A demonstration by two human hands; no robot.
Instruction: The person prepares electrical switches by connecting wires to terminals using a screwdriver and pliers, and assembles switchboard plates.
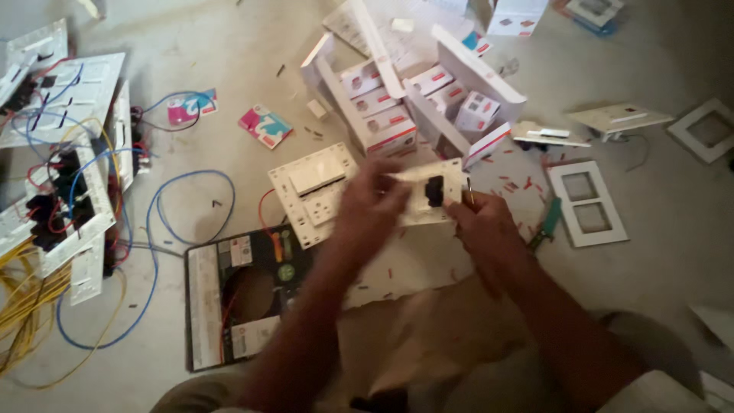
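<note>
Hands: two. The left hand is blurred, fingers curled on the near-left edge of a white switch plate; the right hand grips its right edge and a thin screwdriver.
Held plate: mid-scene, above the floor, one black module in it.
Other plates: one white switch plate lies just left of the hands; two empty white frames lie at right.
Cartons: two open white trays far centre, holding about seven small white boxes with red marks.
Packets: two pink-and-blue flat packets far left.
Wired panels: stack at left edge, with blue, red and yellow wires.
Black board: one, near left.
</note>
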